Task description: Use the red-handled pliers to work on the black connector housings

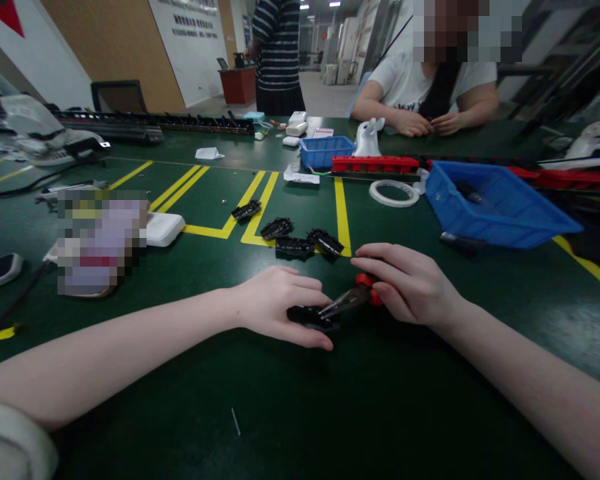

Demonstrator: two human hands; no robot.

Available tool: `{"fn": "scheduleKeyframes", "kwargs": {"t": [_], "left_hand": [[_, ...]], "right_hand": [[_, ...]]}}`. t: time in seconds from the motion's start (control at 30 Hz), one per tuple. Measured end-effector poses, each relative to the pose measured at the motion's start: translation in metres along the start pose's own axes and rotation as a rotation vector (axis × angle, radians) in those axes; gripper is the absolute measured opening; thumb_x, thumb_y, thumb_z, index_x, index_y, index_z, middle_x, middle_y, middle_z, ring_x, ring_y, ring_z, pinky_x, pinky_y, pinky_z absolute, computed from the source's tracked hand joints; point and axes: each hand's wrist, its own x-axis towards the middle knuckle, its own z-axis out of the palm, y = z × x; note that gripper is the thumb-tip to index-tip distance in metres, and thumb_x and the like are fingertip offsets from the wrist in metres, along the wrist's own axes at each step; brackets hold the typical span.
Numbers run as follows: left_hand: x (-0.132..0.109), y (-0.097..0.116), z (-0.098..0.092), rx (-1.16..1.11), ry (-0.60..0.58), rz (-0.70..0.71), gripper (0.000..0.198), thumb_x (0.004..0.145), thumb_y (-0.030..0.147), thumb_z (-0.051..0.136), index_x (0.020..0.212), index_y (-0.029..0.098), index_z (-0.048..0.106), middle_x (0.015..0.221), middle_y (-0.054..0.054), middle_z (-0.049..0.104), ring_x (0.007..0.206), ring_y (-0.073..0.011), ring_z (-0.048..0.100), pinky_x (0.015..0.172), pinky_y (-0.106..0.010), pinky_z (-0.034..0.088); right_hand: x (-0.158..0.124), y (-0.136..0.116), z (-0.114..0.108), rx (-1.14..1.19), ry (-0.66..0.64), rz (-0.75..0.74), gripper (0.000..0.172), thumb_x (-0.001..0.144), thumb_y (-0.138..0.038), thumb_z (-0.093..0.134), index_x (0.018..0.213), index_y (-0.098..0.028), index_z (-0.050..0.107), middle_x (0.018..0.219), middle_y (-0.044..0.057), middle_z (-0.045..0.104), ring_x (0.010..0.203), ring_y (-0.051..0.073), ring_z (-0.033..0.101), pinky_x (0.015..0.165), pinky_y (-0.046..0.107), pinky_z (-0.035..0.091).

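My left hand is closed around a small black plastic part and holds it down on the green table. My right hand grips red-handled pliers, whose metal tips touch the black part. Several more black plastic parts lie a little further back on the yellow floor-style lines.
A blue bin stands at the right, a roll of white tape beside it. A smaller blue tray and red rail sit further back. A person in white sits opposite; another stands behind. A white box lies left.
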Motion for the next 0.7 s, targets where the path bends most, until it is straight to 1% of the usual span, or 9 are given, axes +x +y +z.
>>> {"fn": "scheduleKeyframes", "kwargs": {"t": [0.07, 0.27, 0.47, 0.7], "left_hand": [[0.0, -0.0002, -0.0004, -0.004, -0.004, 0.001, 0.045, 0.09, 0.057, 0.055, 0.099, 0.015, 0.068, 0.076, -0.002, 0.06, 0.064, -0.0136, 0.054, 0.06, -0.027, 0.036], [-0.0003, -0.0008, -0.0017, -0.04, 0.005, -0.001, 0.046, 0.091, 0.054, 0.057, 0.106, 0.012, 0.067, 0.078, -0.002, 0.06, 0.066, -0.0139, 0.055, 0.058, -0.027, 0.036], [-0.0006, -0.0014, -0.0015, -0.097, -0.032, -0.004, 0.044, 0.093, 0.055, 0.055, 0.103, 0.014, 0.068, 0.079, -0.003, 0.061, 0.067, -0.0143, 0.056, 0.057, -0.026, 0.034], [0.0006, -0.001, -0.0023, -0.109, -0.019, -0.003, 0.045, 0.086, 0.054, 0.065, 0.105, 0.014, 0.068, 0.079, -0.002, 0.061, 0.068, -0.0139, 0.056, 0.057, -0.025, 0.035]], "right_hand": [[0.0004, 0.0004, 0.0002, -0.006, 0.017, -0.022, 0.028, 0.095, -0.026, 0.038, 0.108, -0.016, 0.061, 0.109, 0.015, 0.065, 0.094, 0.024, 0.063, 0.076, 0.037, 0.053], [0.0056, -0.003, -0.0037, -0.043, 0.009, -0.017, 0.024, 0.095, -0.022, 0.037, 0.092, -0.017, 0.059, 0.088, 0.011, 0.063, 0.078, 0.02, 0.059, 0.066, 0.033, 0.049], [0.0063, -0.0037, -0.0037, -0.061, 0.035, -0.033, 0.02, 0.093, -0.019, 0.037, 0.091, -0.017, 0.057, 0.086, 0.01, 0.061, 0.074, 0.02, 0.056, 0.065, 0.033, 0.048], [0.007, -0.0028, -0.0037, -0.062, 0.045, -0.066, 0.019, 0.092, -0.017, 0.04, 0.093, -0.016, 0.058, 0.088, 0.011, 0.063, 0.078, 0.021, 0.058, 0.068, 0.034, 0.049]]}}
